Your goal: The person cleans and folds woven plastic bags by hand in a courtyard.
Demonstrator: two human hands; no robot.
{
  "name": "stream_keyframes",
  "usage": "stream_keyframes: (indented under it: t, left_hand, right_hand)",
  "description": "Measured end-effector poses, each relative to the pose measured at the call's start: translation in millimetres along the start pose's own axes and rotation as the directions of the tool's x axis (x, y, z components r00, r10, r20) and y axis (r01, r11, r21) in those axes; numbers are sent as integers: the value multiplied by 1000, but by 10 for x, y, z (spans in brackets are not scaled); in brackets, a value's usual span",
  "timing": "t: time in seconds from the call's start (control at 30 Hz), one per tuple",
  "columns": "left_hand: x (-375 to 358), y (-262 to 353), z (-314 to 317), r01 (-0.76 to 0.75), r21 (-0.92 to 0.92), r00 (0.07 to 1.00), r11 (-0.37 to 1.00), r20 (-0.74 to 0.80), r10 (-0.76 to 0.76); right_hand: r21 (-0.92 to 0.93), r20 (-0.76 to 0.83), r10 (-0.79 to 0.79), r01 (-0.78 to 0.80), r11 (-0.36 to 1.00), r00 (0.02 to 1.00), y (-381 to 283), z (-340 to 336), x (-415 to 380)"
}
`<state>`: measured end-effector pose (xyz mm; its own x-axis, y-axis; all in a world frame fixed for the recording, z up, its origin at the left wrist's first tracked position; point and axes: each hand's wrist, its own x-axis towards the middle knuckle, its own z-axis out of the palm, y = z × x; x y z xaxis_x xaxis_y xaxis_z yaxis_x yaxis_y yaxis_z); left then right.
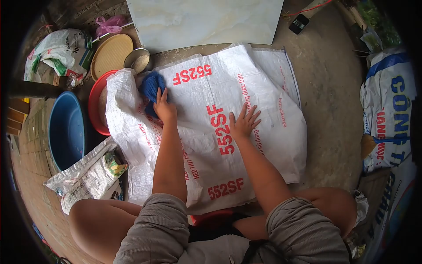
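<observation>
Left grip (165,108) partly hides the blue cloth (151,82).

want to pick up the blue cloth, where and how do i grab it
Probably pinch the blue cloth by its bunched middle, coming from above and the right: its folds gather loosely there, the left hand touches that side, and the white woven sack bulges along its left.

A large white woven-plastic sack (198,127) lies spread on the grey floor (327,132), wrinkled and rucked up along its left side (red "552SF" lettering repeats across it). A crumpled dark-blue cloth (152,83) rests on its upper-left part.
</observation>
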<state>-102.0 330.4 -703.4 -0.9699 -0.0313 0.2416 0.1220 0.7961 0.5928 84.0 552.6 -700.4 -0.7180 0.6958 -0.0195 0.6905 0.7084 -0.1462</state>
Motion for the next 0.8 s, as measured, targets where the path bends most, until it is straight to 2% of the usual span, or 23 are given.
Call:
stream_keyframes:
  t: [0.03, 0.07, 0.1, 0.13, 0.17, 0.23, 0.27, 0.3, 0.37, 0.4, 0.43, 0.47, 0.5, 0.53, 0.57, 0.6, 0.63, 0.7, 0.73, 0.8]
  left_hand:
    - [-23, -3, 12, -2, -3, 1000, 1000, -11, 2]
    - [-16, -4, 20, 43, -53, 998, 998, 41, -41]
    - [19, 69, -51, 84, -99, 993, 992, 94, -75]
    - [13, 154, -112, 136, -227, 987, 964, 114, -112]
    - [-3, 247, -159, 371, -296, 917, 880, 262, -299]
    - [-66, 315, -155, 349, -355, 929, 867, 249, -273]
    - [-99, 299, -89, 255, -377, 964, 890, 165, -207]
    - [-137, 613, -384, 331, -368, 938, 869, 226, -261]
    - [-253, 885, -525, 349, -285, 924, 893, 261, -278]
    - [-345, 990, -513, 280, -241, 941, 929, 263, -215]
    - [-454, 1057, -465, 210, -197, 951, 958, 267, -153]
    - [-594, 993, -283, -4, -239, 969, 971, 238, 63]
    - [-735, 984, -178, -114, -270, 917, 956, 341, 206]
    - [-883, 913, -14, -216, -168, 795, 962, 542, 273]
    - [-1075, 1032, -79, -416, 60, 671, 908, 693, 261]
    - [-1225, 1021, -36, -503, 89, 537, 860, 812, 230]
    - [-1339, 1058, -24, -549, 127, 507, 826, 837, 208]
    - [-1343, 1100, -27, -488, 72, 466, 870, 865, 189]
    - [-1295, 1143, -70, -535, 100, 420, 839, 893, 161]
    - [-1264, 1235, -147, -567, 133, 386, 813, 915, 120]
  right_hand:
    - [-8, 28, -5, 5, 1000, 1000, 5, -23, -3]
    - [1, 17, -8, 8, 1000, 1000, 14, -56, 7]
    - [9, 104, 0, -1, 1000, 995, 21, -114, 30]
    - [18, 191, 9, -13, 1000, 981, 23, -165, 42]
    - [33, 180, 11, -18, 999, 984, 34, -217, 53]
    - [62, 323, -15, -5, 998, 946, 65, -394, 79]
    - [98, 278, -35, 8, 995, 960, 85, -475, 81]
    - [106, 264, -36, 8, 994, 964, 126, -536, 121]
    - [206, 189, -87, 47, 977, 978, 274, -599, 258]
    - [372, 134, -136, 77, 925, 982, 433, -557, 400]
    - [423, 108, -116, 60, 904, 987, 588, -589, 541]
    - [471, 84, -95, 45, 881, 992, 733, -637, 631]
    - [374, -234, -76, 162, 913, 969, 850, -722, 623]
    - [276, -365, -36, 144, 950, 930, 960, -894, 622]
    - [248, -453, -11, 137, 959, 892, 1177, -892, 704]
    - [206, -482, 42, 67, 976, 875, 1318, -1003, 709]
    - [169, -463, 105, -28, 985, 880, 1492, -1069, 736]
    - [15, -548, 213, -245, 969, 809, 1746, -1112, 751]
    - [11, -548, 215, -250, 968, 808, 1882, -1105, 783]
    - [348, -282, 520, -419, 839, 806, 2119, -1045, 867]
